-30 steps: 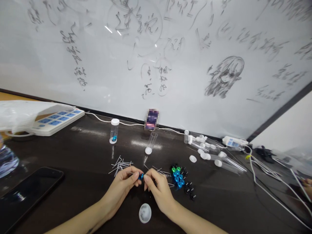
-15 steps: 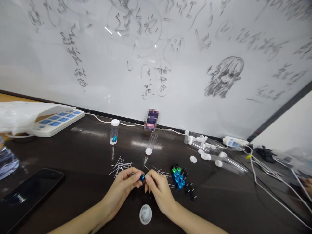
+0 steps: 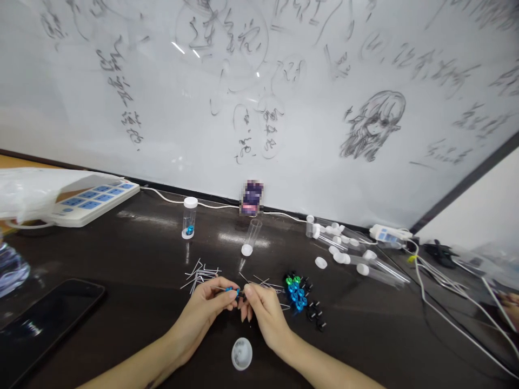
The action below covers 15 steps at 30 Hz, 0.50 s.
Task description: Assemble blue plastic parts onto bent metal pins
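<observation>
Between thumb and fingers, my left hand [image 3: 199, 313] pinches a small blue metal collar [image 3: 232, 290]. My right hand [image 3: 270, 316] is closed with its fingertips at a tiny dark piece [image 3: 242, 294] against the collar; its exact kind is too small to tell. Bent silver hex keys [image 3: 201, 274] lie in a pile behind my left hand, and more of them [image 3: 265, 284] lie behind my right. To the right of my right hand sit several blue collars [image 3: 298, 297], green ones [image 3: 292, 281] and black knobs with metal pins [image 3: 315, 312]. A small white cup [image 3: 242, 354] stands between my forearms.
A capped clear tube [image 3: 189, 219] with a blue piece inside stands behind, near another clear tube [image 3: 252, 237]. Clear tubes and white caps [image 3: 340, 258] lie at right. A phone [image 3: 52, 324], a power strip [image 3: 97, 202] and cables [image 3: 438, 292] flank the area; a whiteboard [image 3: 300, 178] stands behind.
More of the blue collar and the dark piece beside it now shows between my fingertips. My hands have barely moved; the view has shifted slightly.
</observation>
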Each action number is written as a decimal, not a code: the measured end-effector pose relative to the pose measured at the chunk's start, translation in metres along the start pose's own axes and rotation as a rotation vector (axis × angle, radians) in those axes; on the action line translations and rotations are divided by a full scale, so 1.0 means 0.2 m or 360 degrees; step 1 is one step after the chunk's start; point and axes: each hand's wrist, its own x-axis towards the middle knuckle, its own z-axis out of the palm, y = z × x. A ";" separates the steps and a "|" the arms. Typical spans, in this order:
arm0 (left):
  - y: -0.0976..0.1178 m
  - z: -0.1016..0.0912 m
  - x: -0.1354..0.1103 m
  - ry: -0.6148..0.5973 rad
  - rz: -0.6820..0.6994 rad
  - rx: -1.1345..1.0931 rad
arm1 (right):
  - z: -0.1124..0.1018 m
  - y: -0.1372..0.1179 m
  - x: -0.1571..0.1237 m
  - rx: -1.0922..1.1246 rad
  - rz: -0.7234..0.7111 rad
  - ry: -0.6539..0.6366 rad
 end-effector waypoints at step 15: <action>0.01 0.01 0.00 0.0041 -0.0012 0.0062 | 0.00 -0.02 0.00 0.0047 -0.0073 0.0176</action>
